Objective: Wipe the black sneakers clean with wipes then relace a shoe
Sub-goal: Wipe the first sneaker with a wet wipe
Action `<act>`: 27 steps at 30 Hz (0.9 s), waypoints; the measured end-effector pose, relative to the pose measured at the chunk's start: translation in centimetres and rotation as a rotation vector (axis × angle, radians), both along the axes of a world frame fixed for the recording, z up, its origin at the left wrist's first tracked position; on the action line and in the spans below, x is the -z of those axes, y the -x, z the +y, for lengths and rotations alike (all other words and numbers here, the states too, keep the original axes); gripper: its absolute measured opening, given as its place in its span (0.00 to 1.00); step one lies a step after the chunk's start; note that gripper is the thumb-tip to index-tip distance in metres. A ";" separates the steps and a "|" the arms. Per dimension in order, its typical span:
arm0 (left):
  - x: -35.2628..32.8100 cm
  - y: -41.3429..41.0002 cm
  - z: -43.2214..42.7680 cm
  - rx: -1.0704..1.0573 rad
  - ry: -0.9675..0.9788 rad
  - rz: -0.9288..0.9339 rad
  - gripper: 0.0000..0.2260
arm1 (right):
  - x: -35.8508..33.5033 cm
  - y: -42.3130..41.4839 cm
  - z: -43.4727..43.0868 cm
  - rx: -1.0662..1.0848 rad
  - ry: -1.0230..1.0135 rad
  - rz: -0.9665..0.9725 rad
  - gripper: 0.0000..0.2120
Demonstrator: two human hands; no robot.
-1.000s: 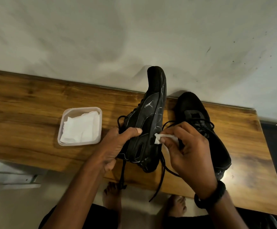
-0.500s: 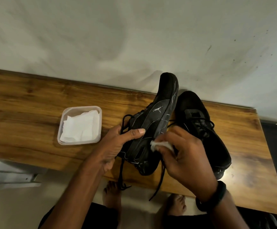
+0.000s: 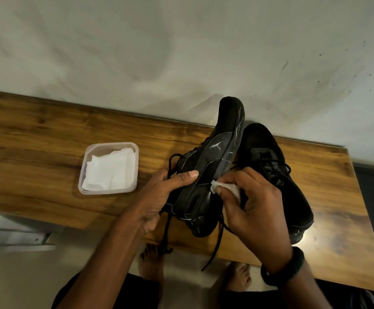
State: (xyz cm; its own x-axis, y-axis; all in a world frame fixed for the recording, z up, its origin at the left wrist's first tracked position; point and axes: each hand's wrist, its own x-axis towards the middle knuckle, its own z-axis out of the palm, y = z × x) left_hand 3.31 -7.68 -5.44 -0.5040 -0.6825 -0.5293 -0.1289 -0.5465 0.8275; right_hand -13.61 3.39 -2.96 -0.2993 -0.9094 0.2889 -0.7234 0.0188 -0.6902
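Clearly the wiping step is underway, not the relacing: the left hand [image 3: 159, 197] is wrapping its grip around the raised black sneaker [image 3: 206, 175], thumb lying across the side panel, and is holding it on edge above the tabletop [image 3: 47, 139] with the toe pointing away toward the wall. The right hand [image 3: 253, 208] is pinching a crumpled wipe [image 3: 226, 188] between thumb and fingertips and is pressing it against the sole edge near the heel. Pale streaks are showing along the side and sole, so I judge that more passes are needed, working forward toward the toe, with the left hand turning the shoe to bring up fresh faces. Loose laces [image 3: 215, 241] are dangling from the held shoe past the tabletop edge and may be getting under the wipe. The second sneaker [image 3: 277, 175] is lying on the tabletop just beside and partly behind the right hand, crowding its stroke. A clear container [image 3: 134, 166] holding folded wipes is sitting well to the left, within reach when the present one is spent.
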 end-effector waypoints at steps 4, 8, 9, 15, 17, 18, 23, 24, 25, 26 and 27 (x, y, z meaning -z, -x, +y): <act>-0.4 0.1 0.2 -0.021 0.031 -0.028 0.25 | -0.2 -0.5 0.2 -0.211 -0.062 -0.007 0.06; -0.7 0.5 0.5 -0.014 0.072 -0.050 0.24 | -0.2 -1.1 0.0 -0.143 -0.040 -0.002 0.07; -0.8 0.6 0.7 -0.009 0.073 -0.043 0.24 | -0.1 -1.2 -0.2 -0.075 -0.008 -0.015 0.05; -1.0 1.0 1.3 -0.059 0.083 -0.053 0.21 | -0.3 -2.1 -0.2 -0.100 0.012 -0.012 0.05; -1.2 0.9 1.3 -0.062 0.094 -0.066 0.21 | -0.4 -2.0 -0.2 -0.187 0.002 0.002 0.06; -1.3 0.9 1.3 -0.054 0.099 -0.070 0.22 | -0.5 -1.9 -0.3 -0.190 0.006 0.003 0.06; -1.6 1.5 1.8 -0.008 0.127 -0.047 0.18 | -0.4 -1.8 -1.0 0.048 0.082 0.017 0.04; -1.7 1.6 2.0 -0.004 0.130 -0.046 0.17 | -0.4 -1.8 -1.0 0.054 0.092 0.017 0.04; -1.7 1.6 2.0 -0.003 0.134 -0.051 0.18 | -0.5 -1.9 -1.0 0.019 0.091 0.007 0.04; -1.7 1.6 2.0 -0.006 0.137 -0.059 0.18 | -0.6 -2.1 -1.0 -0.054 0.076 -0.008 0.04; -1.8 1.5 1.9 -0.012 0.146 -0.069 0.18 | -0.8 -2.2 -0.8 -0.151 0.046 -0.022 0.04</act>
